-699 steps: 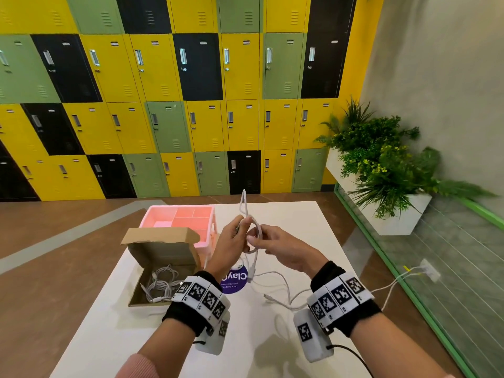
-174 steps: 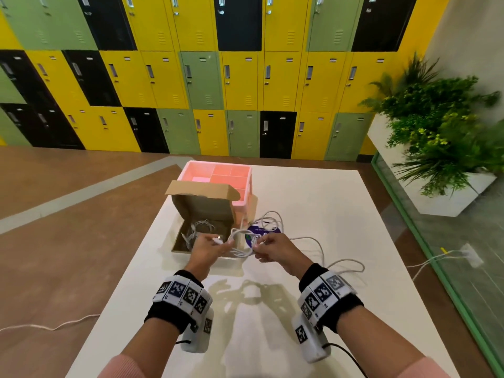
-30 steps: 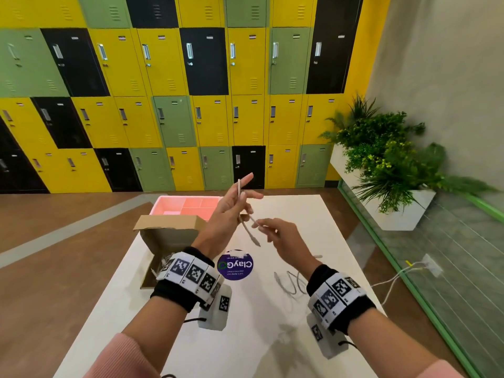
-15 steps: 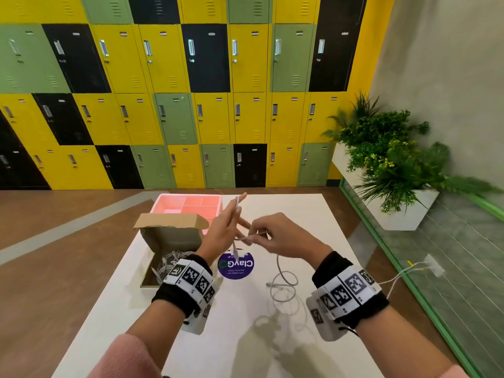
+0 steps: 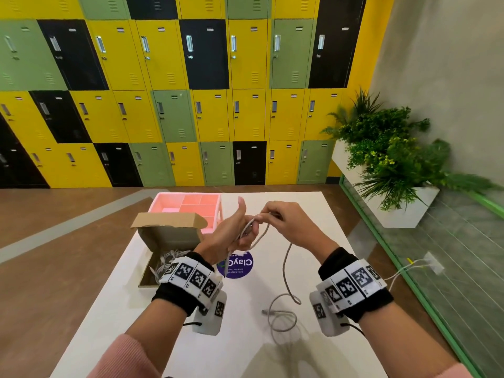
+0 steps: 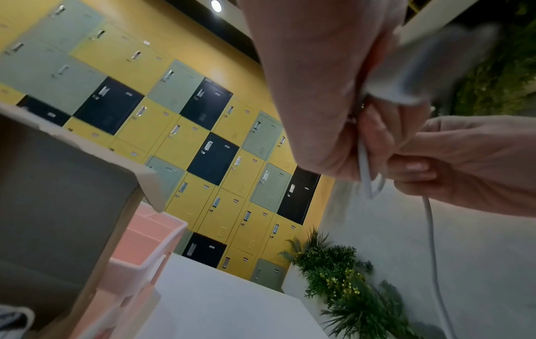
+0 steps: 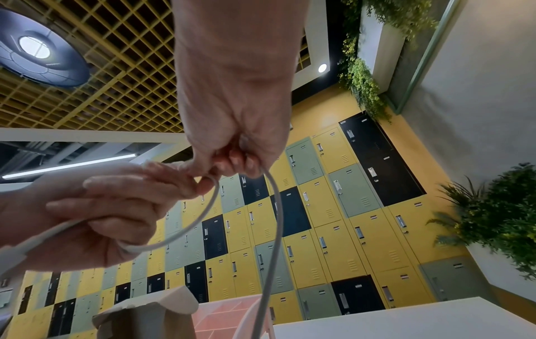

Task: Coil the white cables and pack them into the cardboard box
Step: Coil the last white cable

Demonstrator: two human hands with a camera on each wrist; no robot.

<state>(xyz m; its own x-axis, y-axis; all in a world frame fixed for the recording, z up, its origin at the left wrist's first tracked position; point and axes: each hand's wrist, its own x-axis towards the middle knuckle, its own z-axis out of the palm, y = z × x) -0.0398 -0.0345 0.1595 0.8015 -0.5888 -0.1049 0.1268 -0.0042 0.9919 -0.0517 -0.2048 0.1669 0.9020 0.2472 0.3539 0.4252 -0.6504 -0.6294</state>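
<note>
Above the white table (image 5: 191,336), my left hand (image 5: 246,227) grips one end of a white cable (image 5: 285,268), thumb pointing up. My right hand (image 5: 268,216) pinches the same cable right beside the left fingers, and a small loop (image 7: 203,218) hangs between the hands. The rest of the cable drops to loose curls (image 5: 281,317) on the table. The open cardboard box (image 5: 169,236) stands left of my left hand, with several coiled white cables (image 5: 166,264) inside. In the left wrist view the cable (image 6: 432,240) hangs down from the two hands.
A pink divided tray (image 5: 191,205) stands behind the box. A round purple sticker (image 5: 237,264) lies on the table under the hands. A planter (image 5: 395,170) stands to the right by a green-edged glass rail. Another cable runs to a wall socket (image 5: 433,261).
The right hand has carried the cable up to the left hand, forming a first loop. The left fingers have curled round the cable. More cable has lifted off the table.
</note>
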